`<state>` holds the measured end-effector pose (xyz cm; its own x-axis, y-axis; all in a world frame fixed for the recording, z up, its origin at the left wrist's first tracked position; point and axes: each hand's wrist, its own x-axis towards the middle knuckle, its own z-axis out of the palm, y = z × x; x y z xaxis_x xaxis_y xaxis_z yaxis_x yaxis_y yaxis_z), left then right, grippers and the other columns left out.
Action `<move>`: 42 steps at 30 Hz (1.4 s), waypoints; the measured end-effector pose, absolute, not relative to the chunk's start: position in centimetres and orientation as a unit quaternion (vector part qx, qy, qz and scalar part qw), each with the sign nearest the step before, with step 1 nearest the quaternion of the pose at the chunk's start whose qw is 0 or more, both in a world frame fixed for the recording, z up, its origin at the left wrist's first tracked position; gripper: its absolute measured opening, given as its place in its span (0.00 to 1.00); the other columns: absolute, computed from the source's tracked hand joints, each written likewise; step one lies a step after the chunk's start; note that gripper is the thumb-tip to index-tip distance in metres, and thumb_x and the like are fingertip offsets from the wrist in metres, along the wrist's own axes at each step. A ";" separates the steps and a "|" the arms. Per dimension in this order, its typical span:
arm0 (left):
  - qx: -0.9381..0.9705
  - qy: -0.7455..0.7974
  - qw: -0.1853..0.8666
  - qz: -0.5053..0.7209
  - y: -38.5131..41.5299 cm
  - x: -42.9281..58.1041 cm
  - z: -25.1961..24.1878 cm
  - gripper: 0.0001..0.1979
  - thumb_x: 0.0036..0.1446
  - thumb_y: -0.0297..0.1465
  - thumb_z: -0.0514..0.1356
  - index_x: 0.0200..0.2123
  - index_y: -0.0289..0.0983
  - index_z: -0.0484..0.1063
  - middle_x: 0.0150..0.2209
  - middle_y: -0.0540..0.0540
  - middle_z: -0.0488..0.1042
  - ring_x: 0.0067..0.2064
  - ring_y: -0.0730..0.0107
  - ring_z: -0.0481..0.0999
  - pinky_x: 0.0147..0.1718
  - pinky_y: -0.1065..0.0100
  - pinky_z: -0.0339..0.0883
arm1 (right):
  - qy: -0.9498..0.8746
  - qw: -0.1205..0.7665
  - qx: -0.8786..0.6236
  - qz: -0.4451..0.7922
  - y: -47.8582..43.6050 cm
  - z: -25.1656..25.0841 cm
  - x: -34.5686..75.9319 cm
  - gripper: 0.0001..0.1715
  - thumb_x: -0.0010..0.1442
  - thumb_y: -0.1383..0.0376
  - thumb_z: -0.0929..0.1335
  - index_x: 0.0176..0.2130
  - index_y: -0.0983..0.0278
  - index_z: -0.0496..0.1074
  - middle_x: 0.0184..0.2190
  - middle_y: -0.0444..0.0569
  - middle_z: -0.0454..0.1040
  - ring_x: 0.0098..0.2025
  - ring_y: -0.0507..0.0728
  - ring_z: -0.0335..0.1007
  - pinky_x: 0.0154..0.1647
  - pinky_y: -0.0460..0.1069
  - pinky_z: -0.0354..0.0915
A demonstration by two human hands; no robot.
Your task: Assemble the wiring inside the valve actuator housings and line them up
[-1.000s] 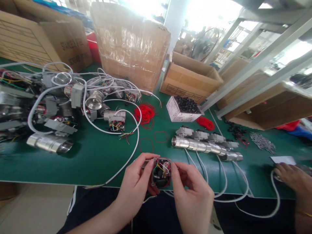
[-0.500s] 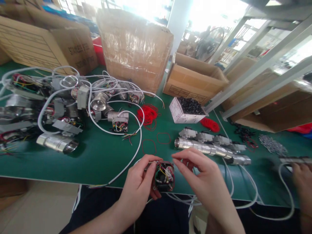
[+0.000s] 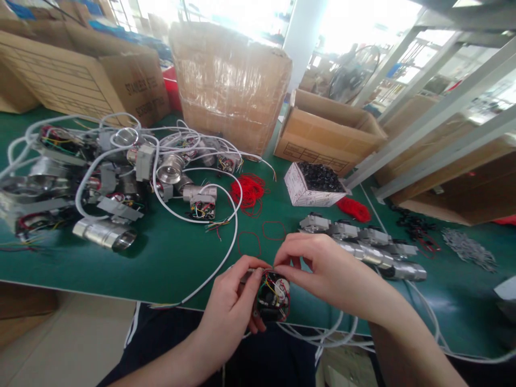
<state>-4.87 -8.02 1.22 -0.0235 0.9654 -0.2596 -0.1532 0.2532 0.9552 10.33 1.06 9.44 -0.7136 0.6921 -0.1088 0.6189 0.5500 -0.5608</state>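
My left hand (image 3: 236, 295) is closed around a small open housing (image 3: 258, 310) packed with coloured wires and a white round part, held at the table's front edge. A thin red sealing ring (image 3: 289, 301) runs along the housing's rim. At the rim's far edge, the thumb and forefinger of my right hand (image 3: 308, 263) pinch this ring, close to my left fingertips. Two loose red rings, one nearer (image 3: 249, 244) and one farther right (image 3: 273, 230), lie just beyond my hands. The underside of the housing is hidden by my left hand.
Metal valves (image 3: 105, 234) with wired housings and white cables crowd the left. Behind are a red ring pile (image 3: 248, 191), a white box of black parts (image 3: 310, 194) and cardboard boxes (image 3: 229, 91). A row of valves with grey housings (image 3: 344, 231) lies right, beside a metal frame (image 3: 435, 88).
My right hand has moved left and its fingertips now meet the housing's far rim. The view has shifted slightly, and another person's hand at the far right is out of sight.
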 end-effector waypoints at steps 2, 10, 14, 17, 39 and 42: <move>0.386 0.538 0.582 0.471 -8.1 -4.9 1.1 0.16 0.64 0.46 0.58 0.40 0.39 0.74 0.23 0.51 0.75 0.14 0.71 0.73 0.10 0.76 0.64 | -0.883 0.059 -0.361 0.294 1.5 9.6 10.0 0.11 0.61 0.74 0.71 0.29 0.62 0.79 0.27 0.42 0.76 0.30 0.52 0.70 0.33 0.47 0.63; 0.393 0.543 0.588 0.453 -8.1 -4.9 0.8 0.18 0.65 0.47 0.57 0.40 0.38 0.73 0.24 0.51 0.74 0.14 0.73 0.73 0.11 0.77 0.64 | -0.901 -0.008 -0.331 0.280 2.4 9.9 8.8 0.12 0.57 0.77 0.72 0.27 0.62 0.79 0.25 0.40 0.74 0.30 0.51 0.69 0.32 0.45 0.59; 0.397 0.548 0.585 0.448 -8.0 -5.0 0.9 0.18 0.63 0.48 0.58 0.39 0.38 0.73 0.22 0.51 0.74 0.14 0.72 0.74 0.11 0.77 0.65 | -0.907 -0.012 -0.324 0.267 2.7 10.0 8.5 0.14 0.54 0.79 0.71 0.25 0.62 0.77 0.23 0.39 0.72 0.27 0.51 0.66 0.29 0.45 0.56; 0.398 0.544 0.586 0.450 -7.8 -5.1 1.0 0.18 0.62 0.48 0.59 0.38 0.38 0.73 0.21 0.52 0.74 0.14 0.71 0.74 0.10 0.77 0.64 | -0.905 -0.027 -0.323 0.274 3.2 10.1 8.3 0.16 0.52 0.80 0.70 0.21 0.62 0.75 0.19 0.38 0.70 0.24 0.50 0.62 0.25 0.45 0.54; 0.387 0.510 0.645 0.417 -7.5 -6.4 1.5 0.20 0.61 0.44 0.60 0.50 0.37 0.71 0.35 0.45 0.81 0.23 0.67 0.80 0.20 0.70 0.75 | -0.586 0.129 -0.474 0.644 -2.0 5.0 13.4 0.08 0.60 0.65 0.67 0.42 0.61 0.67 0.26 0.37 0.72 0.23 0.49 0.71 0.22 0.43 0.70; 0.385 0.471 0.688 0.395 -7.7 -7.2 1.8 0.27 0.60 0.40 0.62 0.59 0.36 0.65 0.40 0.43 0.82 0.30 0.65 0.83 0.32 0.66 0.79 | -0.516 0.163 -0.464 0.701 -3.3 3.6 13.6 0.18 0.58 0.61 0.70 0.46 0.60 0.63 0.29 0.39 0.74 0.26 0.50 0.75 0.26 0.44 0.74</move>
<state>-7.20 -7.70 1.80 0.2431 0.9071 -0.3437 -0.1805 0.3905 0.9027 13.57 -3.28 3.63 -0.5151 0.7082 -0.4828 0.2499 -0.4147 -0.8750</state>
